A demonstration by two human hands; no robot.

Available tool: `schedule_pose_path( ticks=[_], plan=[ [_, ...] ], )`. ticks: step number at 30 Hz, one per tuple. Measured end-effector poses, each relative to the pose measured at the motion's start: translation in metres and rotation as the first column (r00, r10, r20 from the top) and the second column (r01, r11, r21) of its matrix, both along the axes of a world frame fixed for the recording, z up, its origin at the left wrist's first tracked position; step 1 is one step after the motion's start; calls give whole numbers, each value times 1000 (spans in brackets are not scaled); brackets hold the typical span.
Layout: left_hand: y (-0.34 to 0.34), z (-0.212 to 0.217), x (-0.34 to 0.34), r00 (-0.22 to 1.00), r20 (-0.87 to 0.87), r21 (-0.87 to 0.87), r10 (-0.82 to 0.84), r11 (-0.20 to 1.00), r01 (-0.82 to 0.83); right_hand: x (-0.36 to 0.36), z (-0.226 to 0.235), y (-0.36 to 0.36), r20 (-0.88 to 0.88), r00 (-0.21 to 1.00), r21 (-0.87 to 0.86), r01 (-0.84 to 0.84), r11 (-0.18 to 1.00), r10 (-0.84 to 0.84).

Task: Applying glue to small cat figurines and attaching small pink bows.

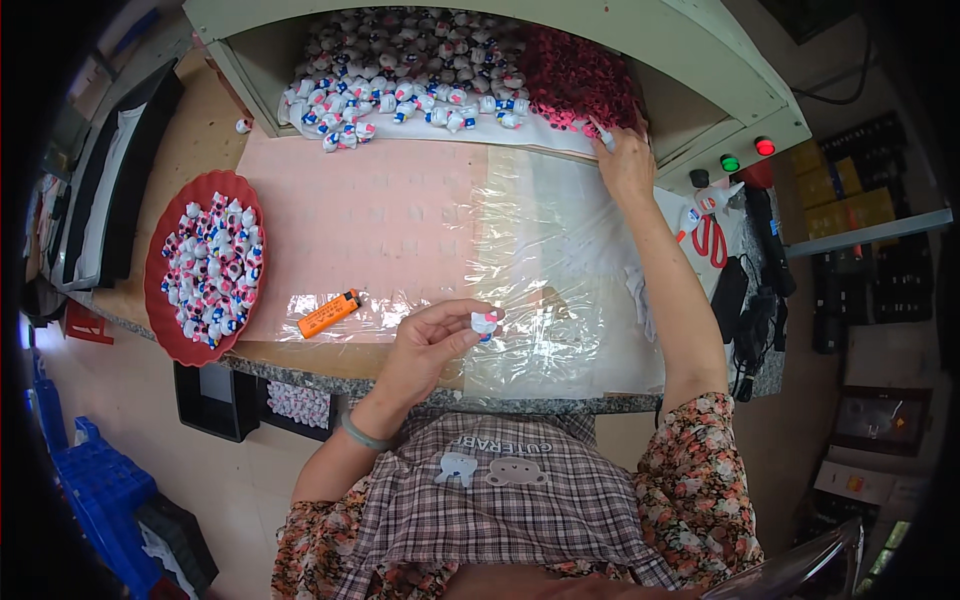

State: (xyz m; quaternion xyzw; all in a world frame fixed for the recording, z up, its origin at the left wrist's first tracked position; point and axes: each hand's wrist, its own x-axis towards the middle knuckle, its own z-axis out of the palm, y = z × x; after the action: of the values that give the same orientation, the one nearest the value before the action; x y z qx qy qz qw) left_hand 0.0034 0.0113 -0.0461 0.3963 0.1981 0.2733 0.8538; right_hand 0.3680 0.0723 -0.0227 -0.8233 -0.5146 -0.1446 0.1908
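Figurine (pixel 484 322), small and white, sits pinched in the left hand's (pixel 432 345) fingertips above the plastic sheet (pixel 540 260), lifted close for handling. Right hand (pixel 625 160) reaches to the pink pile (pixel 578 75), fingers closing on one piece. Red tray (pixel 160 300) keeps more figurines leftward; lighter (pixel 329 313) lies near.

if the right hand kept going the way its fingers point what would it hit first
Most likely the heap of dark red pieces in the cabinet; the right hand already has its fingers at its edge, though depth is unclear.
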Motion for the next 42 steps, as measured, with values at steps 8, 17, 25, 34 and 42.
schedule_pose_path(
  ticks=[8, 17, 25, 34, 42],
  plan=[
    [1, 4, 2, 1000, 1, 18, -24, 1000, 24, 14, -1, 0, -131, 986, 24, -97, 995, 99],
    [1, 3, 2, 1000, 1, 30, -29, 999, 29, 14, 14, 7, -36, 941, -43, -339, 940, 338],
    [1, 2, 1, 1000, 19, 20, -25, 999, 24, 27, 10, 14, -174, 940, 66, -287, 956, 294],
    [3, 3, 4, 1000, 14, 18, -26, 1000, 26, 32, 13, 17, 11, 931, -72, -364, 929, 366],
    [4, 3, 6, 1000, 17, 15, -22, 1000, 21, 32, 14, 13, -93, 925, 54, -365, 929, 369]
  ],
)
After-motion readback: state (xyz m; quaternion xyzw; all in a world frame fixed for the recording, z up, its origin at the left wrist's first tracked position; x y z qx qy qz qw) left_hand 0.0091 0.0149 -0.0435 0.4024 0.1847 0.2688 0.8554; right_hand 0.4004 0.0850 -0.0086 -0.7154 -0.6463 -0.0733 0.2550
